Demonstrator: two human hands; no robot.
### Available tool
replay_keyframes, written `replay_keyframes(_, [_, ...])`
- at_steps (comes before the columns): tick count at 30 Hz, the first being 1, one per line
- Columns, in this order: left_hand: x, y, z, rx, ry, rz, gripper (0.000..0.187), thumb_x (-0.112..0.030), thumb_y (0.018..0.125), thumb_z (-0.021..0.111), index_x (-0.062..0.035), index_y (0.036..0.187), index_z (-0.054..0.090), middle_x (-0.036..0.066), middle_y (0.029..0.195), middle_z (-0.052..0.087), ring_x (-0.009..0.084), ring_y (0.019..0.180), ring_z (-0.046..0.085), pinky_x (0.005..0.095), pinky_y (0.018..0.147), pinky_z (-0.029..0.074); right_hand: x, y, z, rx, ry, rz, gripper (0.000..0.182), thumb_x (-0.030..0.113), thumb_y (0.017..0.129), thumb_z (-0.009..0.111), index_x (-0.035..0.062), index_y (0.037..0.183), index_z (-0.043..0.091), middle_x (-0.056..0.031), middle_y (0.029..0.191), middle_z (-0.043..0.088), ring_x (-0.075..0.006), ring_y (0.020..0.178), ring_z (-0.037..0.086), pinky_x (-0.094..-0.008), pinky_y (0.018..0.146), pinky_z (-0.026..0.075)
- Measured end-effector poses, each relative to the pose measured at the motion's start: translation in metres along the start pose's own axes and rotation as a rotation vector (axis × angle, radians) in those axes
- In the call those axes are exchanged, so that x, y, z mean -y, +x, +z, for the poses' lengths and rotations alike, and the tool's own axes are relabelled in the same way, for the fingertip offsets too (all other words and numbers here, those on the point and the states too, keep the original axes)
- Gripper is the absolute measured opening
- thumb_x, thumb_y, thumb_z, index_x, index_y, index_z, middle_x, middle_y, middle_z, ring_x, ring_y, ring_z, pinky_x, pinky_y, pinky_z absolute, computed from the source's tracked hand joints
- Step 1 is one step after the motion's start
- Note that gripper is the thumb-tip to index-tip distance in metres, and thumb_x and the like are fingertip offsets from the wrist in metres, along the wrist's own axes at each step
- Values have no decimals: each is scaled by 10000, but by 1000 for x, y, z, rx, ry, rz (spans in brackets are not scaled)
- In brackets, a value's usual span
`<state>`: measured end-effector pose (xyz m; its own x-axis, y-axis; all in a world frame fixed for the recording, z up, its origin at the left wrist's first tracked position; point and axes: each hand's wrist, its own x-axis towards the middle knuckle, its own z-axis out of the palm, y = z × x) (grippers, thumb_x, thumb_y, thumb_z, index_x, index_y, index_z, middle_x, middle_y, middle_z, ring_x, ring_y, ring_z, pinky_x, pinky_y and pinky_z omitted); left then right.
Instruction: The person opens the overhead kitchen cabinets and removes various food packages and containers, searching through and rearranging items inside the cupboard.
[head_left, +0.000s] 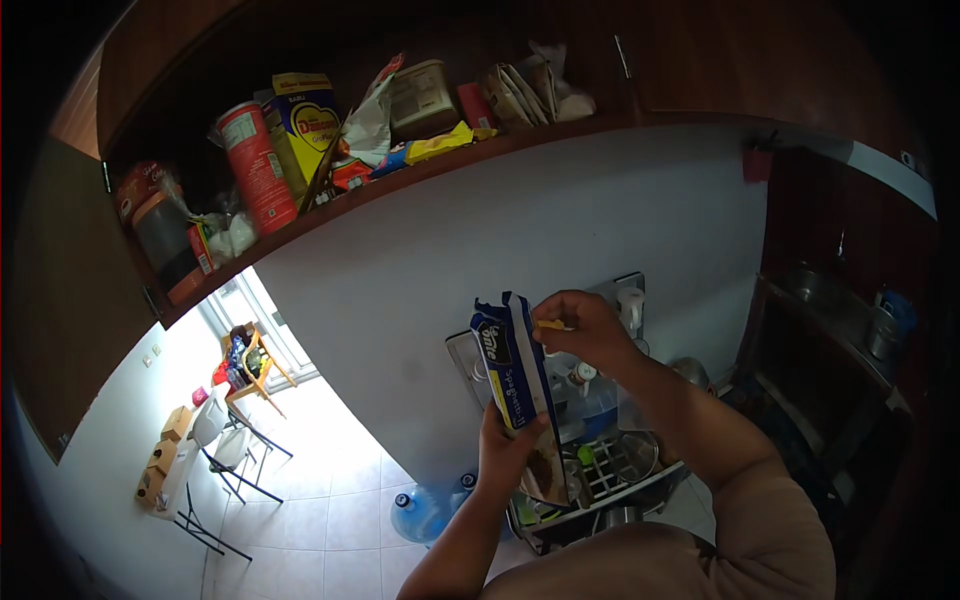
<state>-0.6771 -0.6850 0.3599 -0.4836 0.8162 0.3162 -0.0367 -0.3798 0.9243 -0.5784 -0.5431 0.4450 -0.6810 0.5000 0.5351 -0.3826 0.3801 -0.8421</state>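
Note:
My left hand (508,440) is wrapped round the lower half of a blue spaghetti packet (506,375), which stands nearly upright in front of me. The top edge of the packet looks torn and crumpled. Close beside its upper right side, my right hand (585,325) is closed with thumb and fingers pinched on a small yellow thing (552,324), whose kind I cannot tell. A clear lower part of the packet, with something brownish behind it, shows beneath my left hand.
An open wall cupboard (420,152) overhead holds a red canister (258,168), a yellow box (305,130) and several bags. Below my hands are a dish rack (610,470) and a blue-tinted bottle (598,400). Large water bottles (418,515) stand on the floor; folding chairs (235,445) are at left.

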Motion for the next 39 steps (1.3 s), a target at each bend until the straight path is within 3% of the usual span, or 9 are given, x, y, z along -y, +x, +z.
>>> replay_keyframes(3, [1,-1,-5,13,-87,-43,431,-100,750,663,-34,1100,419,61,931,567,146,819,567,272,724,469,-2,2,-3,34,121,21,185,89,774,629,44,940,560,-39,854,591,-111,789,582,-262,671,499])
replay_keyframes(6, [2,-5,-11,56,-259,-111,423,-85,753,653,-45,1102,417,66,930,565,165,822,573,293,718,480,6,6,-7,63,278,248,189,90,764,629,20,928,565,-54,840,600,-122,751,582,-268,659,494])
replay_keyframes(14, [-8,-9,-50,-52,-384,-62,353,-48,753,606,-42,1075,460,117,959,575,259,836,596,368,705,510,109,117,-30,81,-71,-257,178,111,744,655,44,887,574,-33,783,602,-110,726,578,-256,606,476])
replay_keyframes(16, [-6,-11,-59,-77,-397,-31,358,-42,751,605,-41,1078,458,120,963,574,261,843,595,375,715,507,141,158,-32,-27,-195,-284,175,138,719,686,25,812,590,-41,740,601,-93,639,568,-213,522,459])
replay_keyframes(20, [-3,-17,-76,-178,-432,7,377,-25,744,603,-34,1090,451,126,977,572,266,863,590,395,744,496,149,238,-50,65,-359,-272,133,124,718,672,7,730,610,-61,668,600,-101,558,567,-212,474,455])
replay_keyframes(23, [-2,-25,-85,-251,-428,-3,397,-14,736,606,-27,1099,446,127,984,572,267,875,587,405,761,489,145,260,-47,-139,-703,73,162,101,741,655,2,849,586,-64,794,601,-125,715,593,-223,513,473])
replay_keyframes(28, [-4,-38,-98,-315,-452,22,436,-1,722,617,-23,1116,431,131,989,571,267,882,584,402,765,487,137,270,-50,-47,-791,100,159,24,706,646,-9,848,583,-77,800,601,-155,726,598,-252,548,482])
replay_keyframes(32, [-8,-40,-97,-345,-443,24,461,-5,716,626,-26,1127,418,128,990,572,267,879,585,404,765,487,140,262,-49,55,-844,-88,248,-35,666,627,-11,905,567,-76,806,605,-171,742,598,-280,597,485])
replay_keyframes(39, [-12,-43,-92,-313,-391,-21,513,-26,703,654,-30,1146,396,128,999,566,271,882,583,406,773,483,143,262,-33,-160,-1031,-198,376,-70,629,625,21,985,545,-118,868,621,-207,774,605,-296,662,483])
